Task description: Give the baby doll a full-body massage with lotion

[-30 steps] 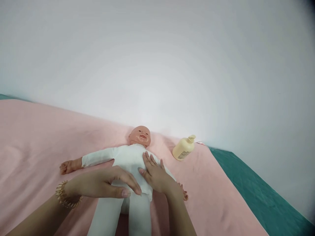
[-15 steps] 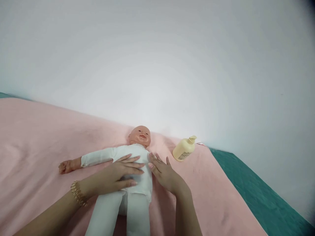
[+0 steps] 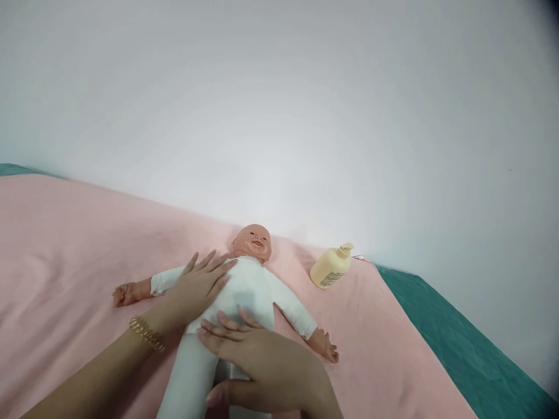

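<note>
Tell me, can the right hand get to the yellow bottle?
Probably yes. The right hand lies flat on the doll, holding nothing, and only bare pink blanket shows between it and the bottle.

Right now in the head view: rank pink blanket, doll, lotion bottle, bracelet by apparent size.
1. pink blanket, spans most of the bed
2. doll, legs cut off by the frame edge
3. lotion bottle, lying on its side
4. bracelet on the left wrist, smallest though nearer the camera

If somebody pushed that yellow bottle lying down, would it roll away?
Probably a little. The yellow bottle lies on its side and looks rounded, so it may roll. The soft pink blanket would likely slow it, and its pump top sticks out, which might stop it turning far.
</note>
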`<state>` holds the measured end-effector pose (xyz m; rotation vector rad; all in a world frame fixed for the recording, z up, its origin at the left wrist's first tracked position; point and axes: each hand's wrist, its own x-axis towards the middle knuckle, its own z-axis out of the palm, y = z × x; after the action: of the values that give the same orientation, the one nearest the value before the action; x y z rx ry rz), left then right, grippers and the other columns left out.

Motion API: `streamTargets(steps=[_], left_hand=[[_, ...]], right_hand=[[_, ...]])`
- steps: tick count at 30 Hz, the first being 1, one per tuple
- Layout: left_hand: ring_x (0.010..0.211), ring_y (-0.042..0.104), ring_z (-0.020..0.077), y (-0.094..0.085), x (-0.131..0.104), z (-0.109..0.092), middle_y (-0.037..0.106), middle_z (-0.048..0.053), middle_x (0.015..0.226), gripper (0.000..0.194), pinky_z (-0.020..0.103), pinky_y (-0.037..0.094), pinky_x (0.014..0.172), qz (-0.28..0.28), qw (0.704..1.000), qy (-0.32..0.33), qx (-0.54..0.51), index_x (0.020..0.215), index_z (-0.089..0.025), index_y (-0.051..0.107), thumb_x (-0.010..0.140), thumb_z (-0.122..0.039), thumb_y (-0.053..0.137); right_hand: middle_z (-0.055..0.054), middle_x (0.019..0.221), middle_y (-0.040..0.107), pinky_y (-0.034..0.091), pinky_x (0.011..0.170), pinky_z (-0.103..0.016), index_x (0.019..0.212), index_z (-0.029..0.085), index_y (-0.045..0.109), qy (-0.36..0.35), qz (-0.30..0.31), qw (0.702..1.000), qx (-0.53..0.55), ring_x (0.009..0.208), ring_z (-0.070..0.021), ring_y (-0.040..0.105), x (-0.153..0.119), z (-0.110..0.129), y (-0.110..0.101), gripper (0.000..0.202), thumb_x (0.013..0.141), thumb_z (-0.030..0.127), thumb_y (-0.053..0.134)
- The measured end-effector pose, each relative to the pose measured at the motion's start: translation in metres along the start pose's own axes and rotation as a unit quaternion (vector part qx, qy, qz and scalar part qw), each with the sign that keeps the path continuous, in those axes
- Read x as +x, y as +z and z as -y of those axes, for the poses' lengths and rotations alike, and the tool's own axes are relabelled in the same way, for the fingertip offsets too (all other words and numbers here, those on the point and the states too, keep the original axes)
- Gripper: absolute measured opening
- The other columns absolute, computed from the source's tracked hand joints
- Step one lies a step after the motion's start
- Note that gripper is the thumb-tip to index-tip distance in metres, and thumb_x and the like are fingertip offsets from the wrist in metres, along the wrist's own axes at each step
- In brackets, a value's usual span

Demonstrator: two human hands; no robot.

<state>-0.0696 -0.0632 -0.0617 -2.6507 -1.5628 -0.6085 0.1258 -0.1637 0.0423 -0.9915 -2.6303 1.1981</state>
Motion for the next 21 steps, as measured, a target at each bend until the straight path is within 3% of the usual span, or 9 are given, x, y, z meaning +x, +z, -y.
streamTargets(steps=[5, 8, 12, 17, 21], left_hand=[[0.14, 0.039, 0.0347, -0.006, -0.001, 0.008, 0.054, 0.008, 0.144, 0.049, 0.06, 0.026, 0.112, 0.001, 0.997, -0.028, 0.07, 0.143, -0.023, 0.05, 0.1, -0.028, 0.028], [0.14, 0.038, 0.0335, -0.008, -0.002, 0.007, 0.052, 0.006, 0.145, 0.049, 0.058, 0.028, 0.113, 0.018, 0.996, -0.017, 0.08, 0.144, -0.023, 0.048, 0.099, -0.026, 0.029], [0.141, 0.037, 0.034, -0.009, -0.003, 0.003, 0.05, 0.006, 0.147, 0.049, 0.059, 0.027, 0.112, 0.013, 0.997, -0.027, 0.077, 0.145, -0.024, 0.047, 0.1, -0.028, 0.029], [0.141, 0.036, 0.0341, -0.01, -0.003, 0.001, 0.051, 0.006, 0.147, 0.049, 0.061, 0.025, 0.113, 0.017, 0.997, -0.047, 0.059, 0.145, -0.024, 0.047, 0.101, -0.035, 0.029], [0.141, 0.036, 0.0337, -0.007, -0.003, 0.002, 0.051, 0.007, 0.146, 0.049, 0.06, 0.023, 0.114, 0.014, 0.997, -0.05, 0.048, 0.144, -0.024, 0.049, 0.101, -0.036, 0.03]], right_hand=[[0.004, 0.156, 0.029, 0.001, 0.125, -0.04, 0.152, 0.033, 0.028, 0.004, -0.026, 1.0, -0.013, 0.147, -0.028, 0.024, 0.017, -0.014, 0.007, 0.079, 0.086, 0.069, 0.05], [0.005, 0.159, 0.02, -0.008, 0.123, -0.042, 0.152, 0.034, 0.025, 0.021, -0.044, 0.998, -0.029, 0.149, -0.0273, 0.016, 0.022, -0.019, 0.002, 0.076, 0.088, 0.067, 0.048], [0.002, 0.161, 0.008, -0.008, 0.122, -0.046, 0.155, 0.027, 0.017, 0.036, -0.026, 0.998, -0.04, 0.151, -0.0223, 0.004, 0.024, -0.029, -0.01, 0.074, 0.095, 0.066, 0.035], [0.003, 0.162, -0.006, -0.01, 0.12, -0.051, 0.156, 0.027, 0.008, 0.146, -0.085, 0.984, -0.057, 0.15, -0.0184, -0.01, 0.023, -0.049, -0.019, 0.073, 0.096, 0.065, 0.026], [0.005, 0.161, -0.012, -0.009, 0.12, -0.052, 0.155, 0.026, -0.001, 0.24, -0.104, 0.964, -0.054, 0.15, -0.0192, -0.011, 0.018, -0.056, -0.022, 0.079, 0.094, 0.067, 0.028]])
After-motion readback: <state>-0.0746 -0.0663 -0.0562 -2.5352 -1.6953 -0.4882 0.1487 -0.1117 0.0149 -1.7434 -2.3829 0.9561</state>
